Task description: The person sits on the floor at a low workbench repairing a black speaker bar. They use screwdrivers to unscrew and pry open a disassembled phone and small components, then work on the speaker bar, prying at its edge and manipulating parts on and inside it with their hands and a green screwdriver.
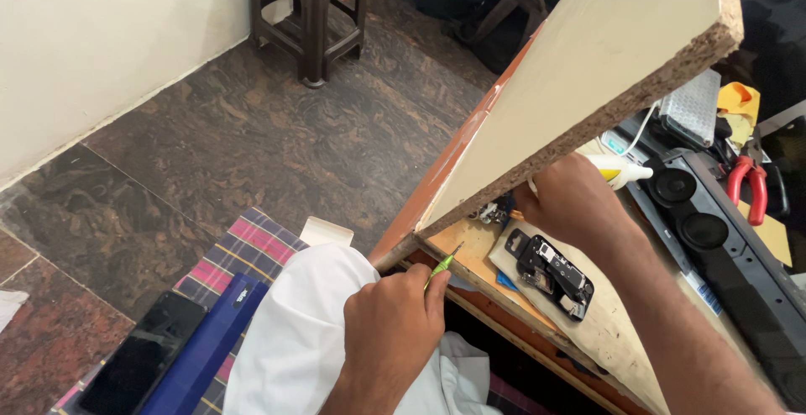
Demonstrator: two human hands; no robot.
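Green-handled screwdriver [442, 265] pinched in the fingers of the left hand [393, 321], a person works at the near edge of a cluttered tabletop [617, 344]. An opened phone [554, 274], back cover off and circuitry exposed, lies just beside the right hand [573, 201], whose fingers are hidden under a chipboard shelf [604, 70], grip impossible to tell. Disassembly looks partway done, with internals apparently not yet lifted out.

A brown plastic stool [312, 13] stands on the floor; red-handled pliers [746, 181] lie near the bench's far edge.
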